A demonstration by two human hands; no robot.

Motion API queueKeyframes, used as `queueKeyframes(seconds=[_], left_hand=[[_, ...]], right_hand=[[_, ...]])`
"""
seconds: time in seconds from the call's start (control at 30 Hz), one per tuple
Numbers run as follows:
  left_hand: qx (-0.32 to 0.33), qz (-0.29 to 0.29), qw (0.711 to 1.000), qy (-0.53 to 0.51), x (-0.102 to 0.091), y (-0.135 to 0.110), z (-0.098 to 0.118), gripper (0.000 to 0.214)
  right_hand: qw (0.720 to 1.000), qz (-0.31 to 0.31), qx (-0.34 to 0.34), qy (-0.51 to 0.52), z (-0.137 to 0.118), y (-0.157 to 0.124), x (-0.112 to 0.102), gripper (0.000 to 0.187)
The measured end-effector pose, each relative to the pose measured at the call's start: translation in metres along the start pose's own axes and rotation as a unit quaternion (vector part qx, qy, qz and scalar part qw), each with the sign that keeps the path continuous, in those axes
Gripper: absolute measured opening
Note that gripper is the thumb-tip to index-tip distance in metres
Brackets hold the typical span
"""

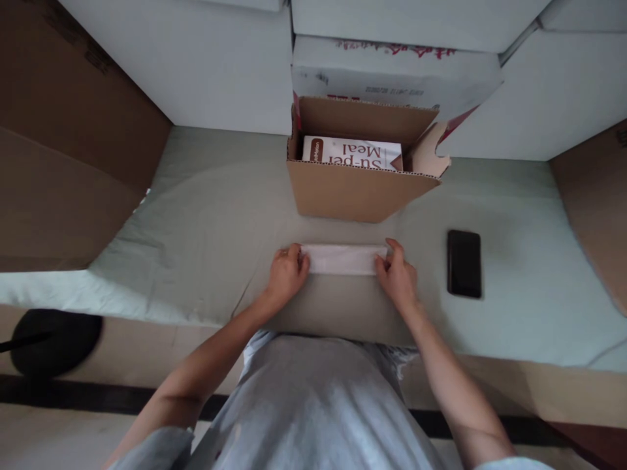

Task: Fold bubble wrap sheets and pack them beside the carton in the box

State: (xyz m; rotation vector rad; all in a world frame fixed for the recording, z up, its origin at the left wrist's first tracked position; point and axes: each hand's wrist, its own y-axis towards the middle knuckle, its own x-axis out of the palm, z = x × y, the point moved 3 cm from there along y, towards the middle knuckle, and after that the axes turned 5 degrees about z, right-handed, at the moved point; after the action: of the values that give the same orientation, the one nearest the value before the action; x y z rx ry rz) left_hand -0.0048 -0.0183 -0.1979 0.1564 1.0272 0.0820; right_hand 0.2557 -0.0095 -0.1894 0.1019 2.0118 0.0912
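A flat white strip, seemingly folded paper or thin film, lies crosswise on the cloth-covered table in front of me. My left hand is closed at its left end, thumb and fingers pinching the edge. At the other end my right hand grips the corner between thumb and fingers, its index finger bent over the far edge. Just beyond the strip stands an open brown cardboard box. Inside it is a white carton with brown lettering, "Super Meal", seen upside down.
A black phone lies to the right of my right hand. Large brown cartons stand at the left and right. White boxes line the back. A round black object is below the table's left front edge.
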Motion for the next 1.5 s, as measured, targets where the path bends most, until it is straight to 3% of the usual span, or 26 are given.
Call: queueKeyframes(seconds=[0.1,0.17,0.23,0.3,0.37,0.43,0.5,0.57,0.63,0.67,0.73,0.83,0.9,1.03,1.13,1.23,1.33,1.43,1.47,1.5], left_hand=[[-0.004,0.006,1.000,0.006,0.001,0.000,0.001,0.009],[-0.012,0.004,1.000,0.010,0.001,0.000,0.002,0.008],[-0.020,-0.008,1.000,0.015,0.001,0.000,0.003,0.009],[-0.024,-0.022,0.999,0.023,0.002,0.000,0.004,0.010],[-0.026,-0.030,0.999,0.034,0.001,0.001,0.005,0.012],[-0.033,-0.036,0.998,0.038,0.000,0.002,0.004,0.014],[-0.060,-0.050,0.997,0.018,-0.004,0.003,0.002,0.018],[-0.098,-0.064,0.993,-0.021,-0.010,0.004,-0.002,0.028],[-0.104,-0.030,0.994,-0.035,-0.019,0.003,-0.001,0.041],[-0.080,0.001,0.996,-0.026,-0.024,0.002,0.002,0.046],[0.031,0.032,0.999,0.004,-0.028,-0.003,0.017,0.049],[0.210,-0.060,0.975,0.031,-0.014,-0.014,0.042,0.055],[0.241,-0.121,0.962,0.050,-0.001,-0.018,0.048,0.064],[0.217,-0.144,0.962,0.079,0.016,-0.015,0.045,0.063],[0.202,-0.148,0.965,0.077,0.013,-0.006,0.045,0.051],[0.167,-0.192,0.967,0.021,-0.005,0.008,0.047,0.045],[0.093,-0.300,0.943,-0.113,-0.025,0.019,0.043,0.033],[0.034,-0.426,0.877,-0.220,-0.031,0.016,0.040,0.029],[0.019,-0.432,0.875,-0.220,-0.029,0.012,0.039,0.031],[0.012,-0.408,0.891,-0.198,-0.027,0.009,0.038,0.033]], right_hand=[[0.999,-0.011,0.030,-0.025,0.002,0.006,0.000,0.048],[0.999,0.012,0.030,-0.020,0.002,0.006,-0.004,0.048],[0.998,0.065,-0.017,-0.011,-0.004,0.001,-0.010,0.045],[0.990,0.095,-0.108,-0.011,-0.015,-0.008,-0.014,0.041],[0.978,0.046,-0.204,-0.028,-0.028,-0.019,-0.010,0.045],[0.963,-0.047,-0.261,-0.052,-0.037,-0.027,0.000,0.053],[0.954,-0.113,-0.268,-0.077,-0.039,-0.031,0.010,0.060],[0.952,-0.138,-0.259,-0.090,-0.037,-0.031,0.016,0.063],[0.951,-0.145,-0.257,-0.093,-0.035,-0.030,0.017,0.065],[0.950,-0.147,-0.258,-0.093,-0.035,-0.029,0.017,0.065],[0.950,-0.148,-0.261,-0.091,-0.036,-0.029,0.015,0.066],[0.950,-0.148,-0.262,-0.087,-0.037,-0.026,0.011,0.066],[0.948,-0.150,-0.268,-0.081,-0.035,-0.021,0.009,0.064],[0.940,-0.148,-0.304,-0.047,-0.024,-0.009,0.007,0.052],[0.946,-0.106,-0.307,0.010,-0.017,-0.001,-0.005,0.043],[0.961,-0.053,-0.244,0.117,-0.015,0.011,-0.029,0.024],[0.962,-0.064,-0.110,0.241,-0.013,0.028,-0.045,0.015],[0.947,-0.112,-0.029,0.300,-0.013,0.046,-0.038,0.024],[0.949,-0.129,-0.036,0.287,-0.015,0.052,-0.031,0.023],[0.953,-0.148,-0.058,0.258,-0.019,0.057,-0.024,0.019]])
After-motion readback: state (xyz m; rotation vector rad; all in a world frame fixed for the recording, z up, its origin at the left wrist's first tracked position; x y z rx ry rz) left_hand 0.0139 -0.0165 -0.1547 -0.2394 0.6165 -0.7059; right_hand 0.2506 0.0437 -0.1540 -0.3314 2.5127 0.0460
